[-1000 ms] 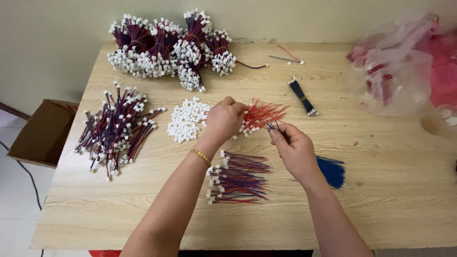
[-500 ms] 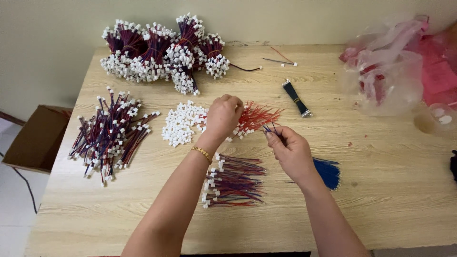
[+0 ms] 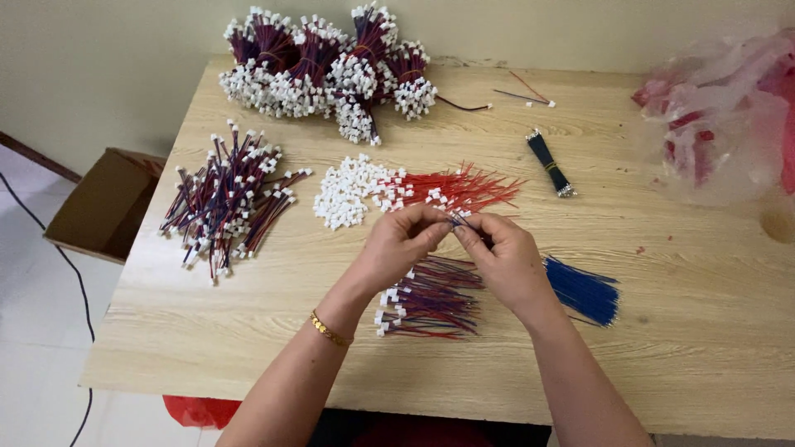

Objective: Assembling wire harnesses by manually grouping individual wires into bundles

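My left hand point(image 3: 399, 245) and my right hand point(image 3: 502, 258) meet fingertip to fingertip above the table's middle, pinching a thin wire with a small white connector point(image 3: 453, 220) between them. Just beyond them lie a heap of loose white connectors point(image 3: 346, 190) and a fan of red wires point(image 3: 464, 188). Under my hands rests a pile of red-and-blue wires with connectors point(image 3: 431, 300). A bundle of blue wires point(image 3: 583, 290) lies to the right of my right wrist.
A loose pile of finished wires point(image 3: 226, 201) lies at the left, tied bundles point(image 3: 327, 68) at the far edge. A small black wire bundle point(image 3: 549, 164) and a plastic bag point(image 3: 725, 116) are at the right. A cardboard box point(image 3: 105, 204) stands on the floor left of the wooden table point(image 3: 696, 348).
My left hand has come back from the red wires and connector heap towards my right hand; both now pinch together a little nearer to me.
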